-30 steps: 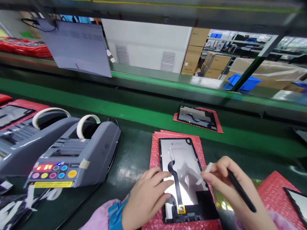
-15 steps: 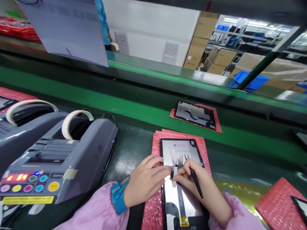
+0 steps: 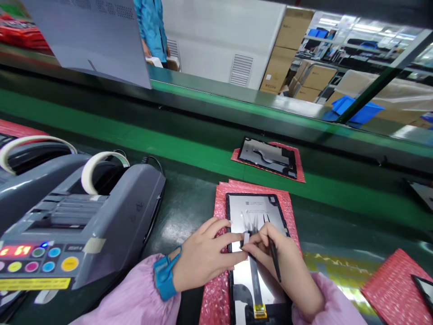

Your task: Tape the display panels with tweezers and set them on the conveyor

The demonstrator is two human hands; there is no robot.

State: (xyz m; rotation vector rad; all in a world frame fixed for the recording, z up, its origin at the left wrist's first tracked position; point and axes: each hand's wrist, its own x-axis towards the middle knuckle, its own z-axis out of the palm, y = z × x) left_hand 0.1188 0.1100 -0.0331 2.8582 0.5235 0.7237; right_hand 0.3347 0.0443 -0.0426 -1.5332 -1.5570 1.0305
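Observation:
A tablet screen panel (image 3: pixel 274 289) lies with its silvery back up on pink bubble wrap (image 3: pixel 216 289). A dark flex cable (image 3: pixel 256 282) runs along the panel to a gold connector end. My left hand (image 3: pixel 208 255) lies on the panel's left side, fingers stretched out, fingertips beside the cable. A short pale tape strip (image 3: pixel 246 238) sits over the cable between my two hands. My right hand (image 3: pixel 282 257) has black tweezers (image 3: pixel 274 259) tucked in its grip, tips pointing away from me. Its thumb and index finger are pinched together at the strip's right edge.
Grey tape dispensers (image 3: pixel 135 207) with white tape rolls stand at left. Another panel (image 3: pixel 267 158) on pink wrap rests on the green strip (image 3: pixel 189 164) ahead. More bubble wrap (image 3: pixel 399 284) lies at right. A person in blue (image 3: pixel 154 27) stands beyond the ledge.
My left fingers have shifted slightly right across the cable, covering the strip's lower part. The panel ahead appears farther left. More of the person in blue shows.

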